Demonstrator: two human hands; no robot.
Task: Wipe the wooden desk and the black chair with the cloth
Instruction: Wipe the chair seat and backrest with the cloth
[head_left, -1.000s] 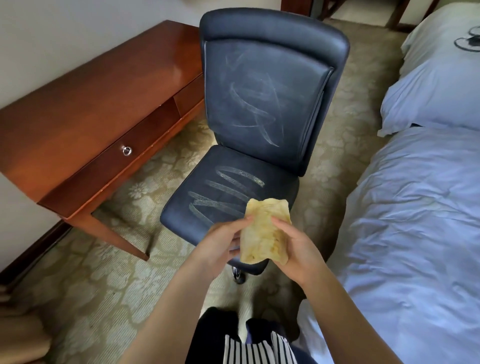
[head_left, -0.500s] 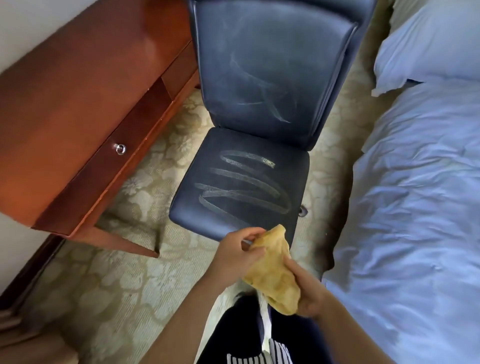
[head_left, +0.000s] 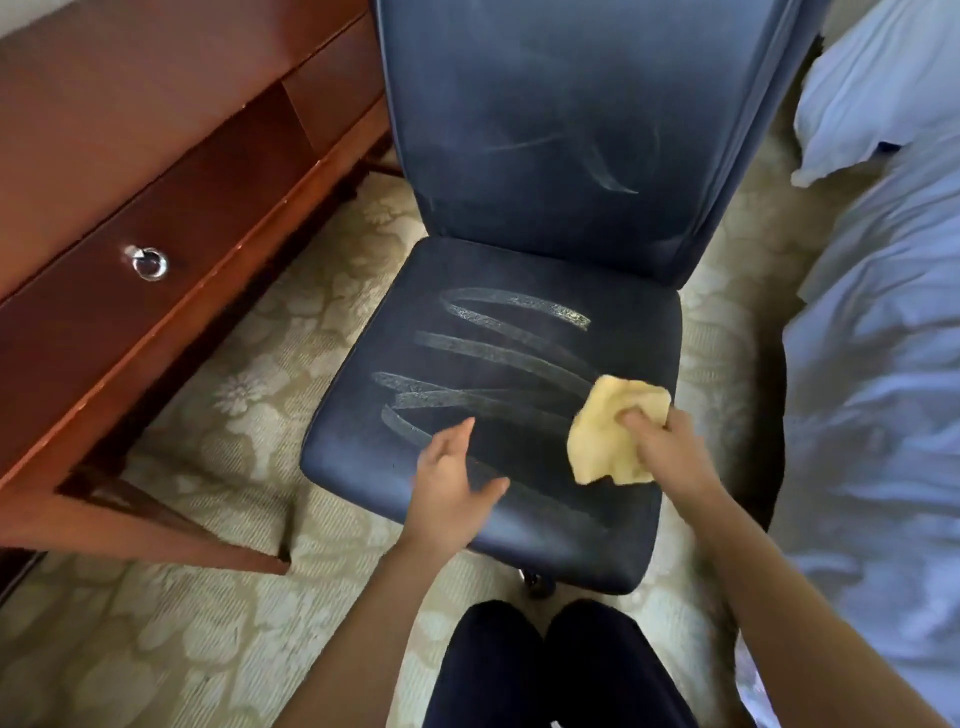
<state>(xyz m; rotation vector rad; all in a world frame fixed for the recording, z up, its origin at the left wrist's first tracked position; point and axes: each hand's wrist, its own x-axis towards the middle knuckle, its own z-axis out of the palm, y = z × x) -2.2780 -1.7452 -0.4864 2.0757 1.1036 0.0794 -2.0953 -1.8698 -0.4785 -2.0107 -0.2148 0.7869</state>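
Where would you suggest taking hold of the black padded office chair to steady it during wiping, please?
Probably the front-left rim of the black padded office chair, approached from the front with the open left hand, fingers under, thumb on top. That rim is thick, rounded and nearest, and away from the crumpled yellow cloth that the right hand grips.

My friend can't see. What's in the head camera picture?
A person's right hand grips a yellow cloth over a black chair seat streaked with pale marks. The left hand hovers open. A wooden desk stands left, a bed right.
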